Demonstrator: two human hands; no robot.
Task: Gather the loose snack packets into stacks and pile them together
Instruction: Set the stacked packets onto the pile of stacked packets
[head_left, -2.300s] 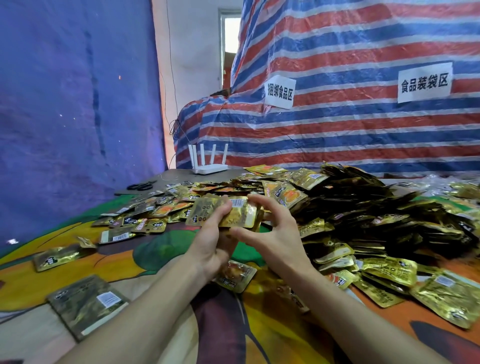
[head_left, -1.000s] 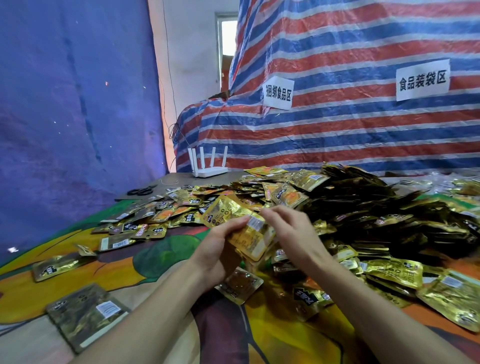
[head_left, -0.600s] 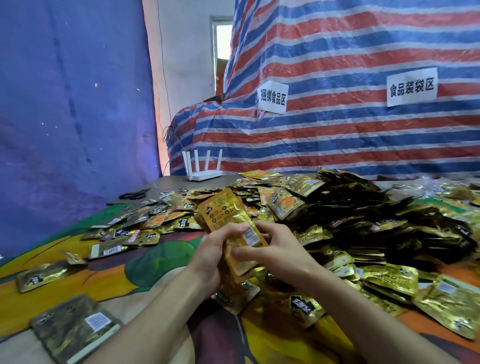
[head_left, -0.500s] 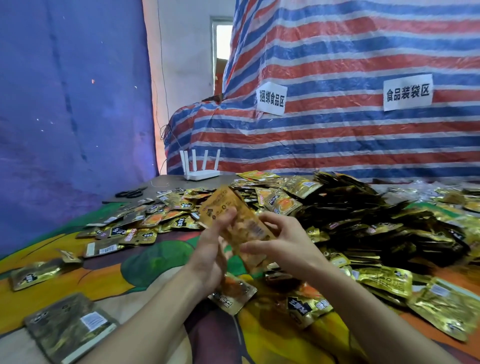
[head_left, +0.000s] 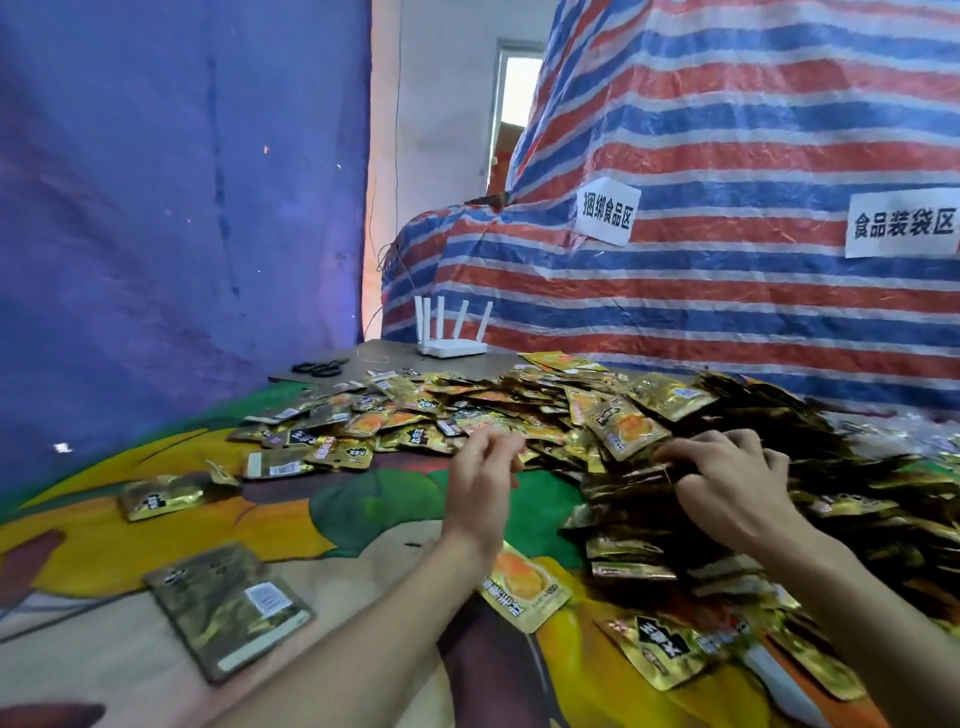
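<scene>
Router (head_left: 451, 347) behind packet heap (head_left: 779, 467)

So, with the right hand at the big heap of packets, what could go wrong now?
1. The right hand pinches packets at the front edge of the tall, loose heap of gold foil snack packets; pulling or pushing there may make others slide off.
2. The left forearm lies beside a single gold-and-orange packet; moving it could sweep that packet away.
</scene>
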